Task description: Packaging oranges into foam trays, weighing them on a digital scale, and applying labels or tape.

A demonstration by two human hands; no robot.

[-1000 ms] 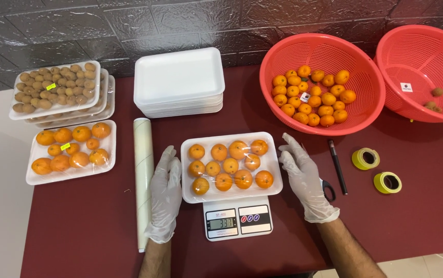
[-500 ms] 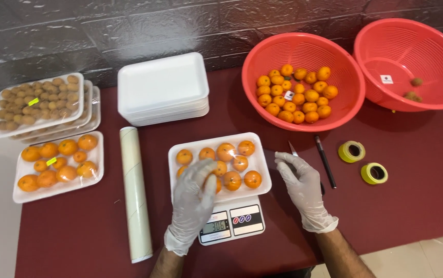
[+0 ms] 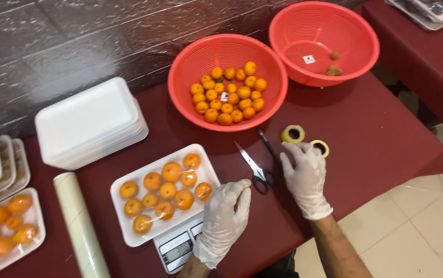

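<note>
Both hands wear thin white gloves. The right hand (image 3: pixel 306 177) lies over the dark red tabletop (image 3: pixel 376 128) with its fingers spread open, gripping nothing; its fingertips are just beside the two yellow tape rolls (image 3: pixel 303 140) and close to the black handles of the scissors (image 3: pixel 257 164), which lie flat and closed between the two hands. The left hand (image 3: pixel 224 219) rests at the right edge of the white foam tray (image 3: pixel 128 234), its fingers loosely curled and open, holding nothing. This tray carries small orange fruits (image 3: pixel 167 190) and stands on a digital scale (image 3: pixel 177 249). Behind it is a red basket (image 3: pixel 185 62) with more orange fruits. A roll of clear film (image 3: pixel 80 226) lies left of the tray, near a stack of empty white trays (image 3: pixel 90 123).
</note>
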